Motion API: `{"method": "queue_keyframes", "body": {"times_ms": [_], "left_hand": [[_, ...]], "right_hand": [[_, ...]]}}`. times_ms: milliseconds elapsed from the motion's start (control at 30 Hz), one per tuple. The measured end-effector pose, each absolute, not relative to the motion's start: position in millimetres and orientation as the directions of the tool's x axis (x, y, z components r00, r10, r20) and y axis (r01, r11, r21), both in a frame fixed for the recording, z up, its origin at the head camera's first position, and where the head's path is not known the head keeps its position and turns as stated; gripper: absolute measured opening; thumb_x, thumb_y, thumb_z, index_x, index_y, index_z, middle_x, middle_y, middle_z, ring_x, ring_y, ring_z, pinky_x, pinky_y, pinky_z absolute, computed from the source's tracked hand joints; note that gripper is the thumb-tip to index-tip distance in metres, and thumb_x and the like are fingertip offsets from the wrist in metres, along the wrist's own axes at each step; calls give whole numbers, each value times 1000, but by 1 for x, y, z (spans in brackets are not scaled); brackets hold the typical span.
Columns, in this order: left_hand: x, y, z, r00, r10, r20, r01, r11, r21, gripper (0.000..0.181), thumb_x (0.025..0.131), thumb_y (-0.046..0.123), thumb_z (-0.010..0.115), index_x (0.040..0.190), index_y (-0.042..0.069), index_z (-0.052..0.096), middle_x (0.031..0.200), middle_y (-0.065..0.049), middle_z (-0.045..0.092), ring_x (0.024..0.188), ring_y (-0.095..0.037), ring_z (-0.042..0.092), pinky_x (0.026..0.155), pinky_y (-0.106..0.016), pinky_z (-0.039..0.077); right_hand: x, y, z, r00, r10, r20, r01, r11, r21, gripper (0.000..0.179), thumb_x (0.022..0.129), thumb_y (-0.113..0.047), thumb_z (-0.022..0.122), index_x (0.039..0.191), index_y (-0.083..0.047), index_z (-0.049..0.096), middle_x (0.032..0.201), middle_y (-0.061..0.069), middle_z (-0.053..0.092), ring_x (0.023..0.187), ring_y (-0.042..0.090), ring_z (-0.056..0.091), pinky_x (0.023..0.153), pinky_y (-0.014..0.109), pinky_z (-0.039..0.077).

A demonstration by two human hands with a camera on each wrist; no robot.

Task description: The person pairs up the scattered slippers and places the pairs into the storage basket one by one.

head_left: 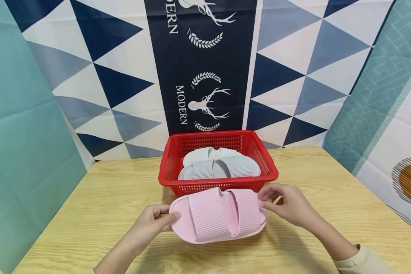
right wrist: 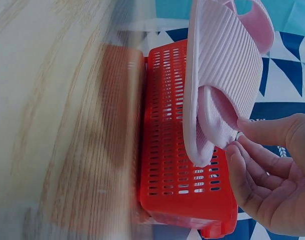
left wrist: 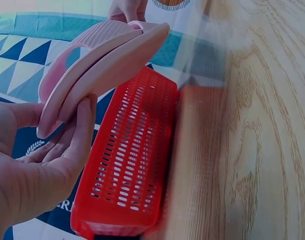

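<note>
A pair of pink slippers (head_left: 209, 217) with ribbed straps, one tucked into the other, is held tilted above the table in front of the red basket (head_left: 217, 182). My left hand (head_left: 150, 224) pinches their left end, thumb on top; the left wrist view shows both stacked soles (left wrist: 112, 65) above the fingers. At the right end, my right hand (head_left: 287, 203) pinches the tip of the inner slipper (right wrist: 217, 120) between thumb and fingers. Inside the basket lie a grey slipper (head_left: 202, 170) and, behind it, a white slipper (head_left: 196, 155).
The basket stands on a wood-grain table (head_left: 116, 198), near its back edge. Behind hangs a patterned cloth (head_left: 205, 57) with triangles and deer heads. Teal cloth (head_left: 20, 133) covers the left side, and another cloth (head_left: 390, 125) hangs at the right.
</note>
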State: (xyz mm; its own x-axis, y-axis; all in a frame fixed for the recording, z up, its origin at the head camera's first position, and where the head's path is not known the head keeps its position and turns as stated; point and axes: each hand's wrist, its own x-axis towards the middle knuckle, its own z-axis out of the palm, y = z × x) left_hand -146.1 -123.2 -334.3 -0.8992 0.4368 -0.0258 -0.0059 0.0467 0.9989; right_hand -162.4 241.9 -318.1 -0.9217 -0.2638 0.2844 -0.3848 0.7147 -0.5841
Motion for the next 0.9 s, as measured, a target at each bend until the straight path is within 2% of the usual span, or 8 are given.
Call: {"method": "queue_keyframes", "body": {"times_ms": [200,433,567,733,833,900], "left_hand": [[-145,-125,-335,-899,437,-17,10,60,998,44,94,11,56,123,-21,51,99,-6,71,83,-3,68,80,-24,57],[-142,-126,-334,-897,442,-20,10,66,998,44,94,11,56,123,-21,50,96,0,71,83,-3,68,80,-23,57],[-143,-128,-332,-898,439,-20,11,68,998,45,95,13,56,124,-20,50,98,-4,71,84,-3,68,80,-23,57],[-146,-130,-331,-896,444,-18,11,63,998,45,95,12,56,125,-21,49,100,-4,70,85,-3,68,82,-23,57],[-147,-130,-331,-900,435,-31,-6,59,998,46,95,13,55,126,-20,48,103,-5,69,86,-3,67,82,-23,57],[-148,-130,-331,-909,415,-48,-22,67,997,47,95,14,56,127,-19,49,104,-5,69,86,-3,67,82,-23,57]], "right_hand": [[-164,246,-322,-941,-240,240,-338,726,-599,24,75,-18,81,94,-10,69,81,-3,66,72,2,57,63,18,52],[-168,255,-325,-945,-324,50,-252,621,-742,44,80,-22,77,114,2,61,105,12,68,90,16,65,73,19,54],[-171,259,-327,-910,-412,-38,-198,514,-834,53,85,-20,72,125,8,53,111,15,65,93,13,63,77,19,54],[-173,263,-326,-847,-515,-129,-53,323,-945,61,91,-15,63,135,16,36,109,4,65,94,7,64,80,22,55],[-174,265,-326,-791,-595,-142,20,207,-978,56,93,-10,57,134,18,32,107,-2,67,95,7,66,82,24,56],[-174,265,-327,-763,-631,-137,52,152,-987,49,95,-8,55,133,14,36,106,-3,67,96,9,67,83,25,57]]}}
